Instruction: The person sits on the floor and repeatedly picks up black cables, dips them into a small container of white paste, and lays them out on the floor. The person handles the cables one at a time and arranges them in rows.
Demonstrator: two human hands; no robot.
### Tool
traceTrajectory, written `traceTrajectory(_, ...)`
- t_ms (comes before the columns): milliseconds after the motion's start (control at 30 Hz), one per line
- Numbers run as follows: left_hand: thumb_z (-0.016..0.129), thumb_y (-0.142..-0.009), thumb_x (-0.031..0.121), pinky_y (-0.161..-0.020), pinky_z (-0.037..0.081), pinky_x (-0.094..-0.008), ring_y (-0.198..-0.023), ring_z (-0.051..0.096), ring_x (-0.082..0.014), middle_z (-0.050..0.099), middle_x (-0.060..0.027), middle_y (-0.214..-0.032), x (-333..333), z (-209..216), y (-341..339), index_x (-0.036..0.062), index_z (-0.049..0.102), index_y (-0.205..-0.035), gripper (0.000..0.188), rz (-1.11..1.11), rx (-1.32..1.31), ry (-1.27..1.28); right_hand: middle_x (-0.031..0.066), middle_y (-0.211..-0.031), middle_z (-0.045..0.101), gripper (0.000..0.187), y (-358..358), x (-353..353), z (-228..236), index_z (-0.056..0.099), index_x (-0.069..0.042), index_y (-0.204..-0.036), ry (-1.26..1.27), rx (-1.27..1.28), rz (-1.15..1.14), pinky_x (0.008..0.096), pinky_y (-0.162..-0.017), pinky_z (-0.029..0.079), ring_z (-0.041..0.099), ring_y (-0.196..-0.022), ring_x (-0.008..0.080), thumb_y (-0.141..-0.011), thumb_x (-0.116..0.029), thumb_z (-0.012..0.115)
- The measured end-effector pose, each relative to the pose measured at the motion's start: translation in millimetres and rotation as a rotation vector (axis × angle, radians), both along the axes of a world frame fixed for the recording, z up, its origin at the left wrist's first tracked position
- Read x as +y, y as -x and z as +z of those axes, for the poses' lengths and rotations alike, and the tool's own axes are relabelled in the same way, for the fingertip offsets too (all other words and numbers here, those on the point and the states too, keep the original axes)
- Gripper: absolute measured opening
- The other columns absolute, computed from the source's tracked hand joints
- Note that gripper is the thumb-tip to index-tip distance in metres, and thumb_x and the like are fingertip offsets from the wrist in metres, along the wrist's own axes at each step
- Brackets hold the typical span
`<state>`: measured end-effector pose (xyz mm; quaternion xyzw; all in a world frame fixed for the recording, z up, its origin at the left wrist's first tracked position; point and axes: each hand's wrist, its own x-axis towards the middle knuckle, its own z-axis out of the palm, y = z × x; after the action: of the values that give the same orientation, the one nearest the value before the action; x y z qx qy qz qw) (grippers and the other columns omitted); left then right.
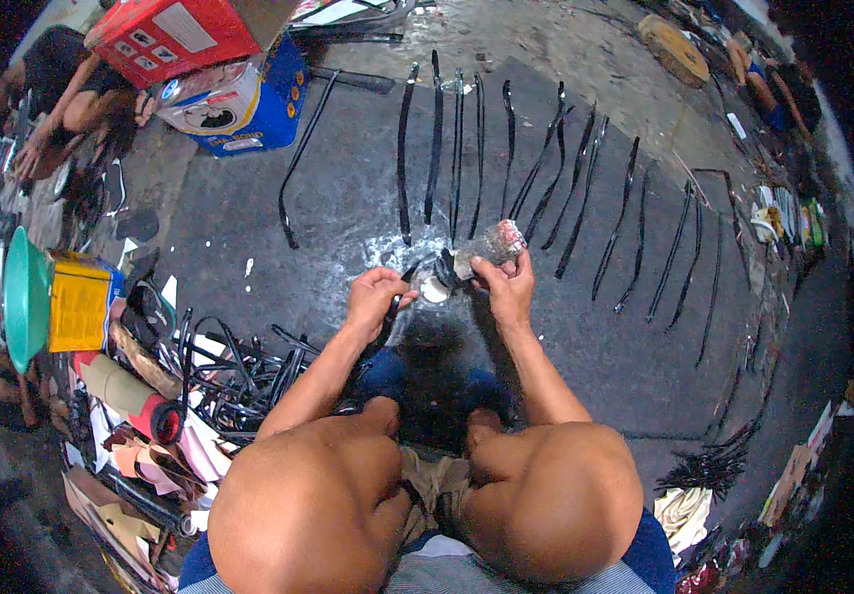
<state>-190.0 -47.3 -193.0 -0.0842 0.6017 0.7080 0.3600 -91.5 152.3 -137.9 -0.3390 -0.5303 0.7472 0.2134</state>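
My left hand (376, 301) pinches a thin black strip (389, 322), whose lower end hangs below the fingers. Between thumb and fingers of my right hand (509, 293) is a flat grey piece (486, 247) with a worn reddish end; its exact kind is unclear. Just left of it, a small round whitish thing (435, 290) lies between my hands, with a dark piece beside it. Beyond them, several long black strips (433, 139) lie apart in a fanned row on the dark mat (348, 198), which bears whitish smears near my hands.
A tangle of black strips (239, 366) and scraps lies at my left. Further left stand a yellow tin (84, 302), a green bowl (26, 297) and a red-and-beige roll (130, 391). A red box (175, 40) tops a blue-and-white box (234, 104). Another person (71, 109) sits at far left.
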Motion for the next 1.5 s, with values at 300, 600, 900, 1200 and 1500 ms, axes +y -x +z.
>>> traceTrajectory(300,0.073,-0.083,-0.001,-0.053,0.045,-0.0216,-0.060,0.061,-0.0083,0.067,-0.0034,-0.074,2,8,1,0.0086,0.054,-0.076,0.022,-0.117,0.325,0.199,0.0130,-0.104,0.070,0.039,-14,27,-19,0.056,-0.005,-0.121,0.983,0.051,0.016,0.0335,-0.074,0.063,0.071,-0.086,0.0259,-0.088,-0.016,0.073)
traceTrajectory(600,0.070,-0.082,-0.005,-0.061,0.048,-0.0230,-0.069,0.063,-0.0095,0.068,-0.0031,-0.080,6,28,-17,-0.0017,0.069,-0.106,0.025,-0.044,0.238,-0.057,0.0112,-0.111,0.069,0.054,-19,21,7,0.052,-0.003,-0.131,0.134,0.018,-0.085,0.0328,-0.076,0.063,0.071,-0.096,0.0246,-0.085,-0.008,0.078)
traceTrajectory(900,0.061,-0.088,-0.003,-0.059,0.047,-0.0225,-0.064,0.056,-0.0073,0.068,-0.0024,-0.085,-5,21,-25,-0.0022,0.059,-0.134,0.046,-0.105,-0.307,-0.311,0.0134,-0.103,0.071,0.054,-5,-29,23,0.052,0.001,-0.120,-0.600,0.038,0.192,0.0304,-0.075,0.058,0.070,-0.091,0.0171,-0.079,-0.009,0.084)
traceTrajectory(1200,0.071,-0.087,0.008,-0.050,0.042,-0.0255,-0.056,0.055,-0.0095,0.069,-0.0031,-0.076,-13,6,-16,0.0021,0.075,-0.105,0.019,-0.492,-0.038,0.078,0.0142,-0.110,0.068,0.057,-51,33,-36,0.050,-0.001,-0.123,-0.691,-0.234,0.042,0.0322,-0.073,0.058,0.070,-0.091,0.0205,-0.079,-0.013,0.085)
traceTrajectory(1500,0.078,-0.078,0.021,-0.056,0.046,-0.0376,-0.057,0.058,-0.0182,0.065,-0.0070,-0.062,21,-39,33,-0.0005,0.071,-0.064,0.026,-0.590,0.218,0.578,0.0146,-0.113,0.064,0.058,-26,14,-22,0.049,-0.001,-0.122,-0.527,-0.144,0.131,0.0330,-0.072,0.062,0.068,-0.088,0.0214,-0.079,-0.015,0.086)
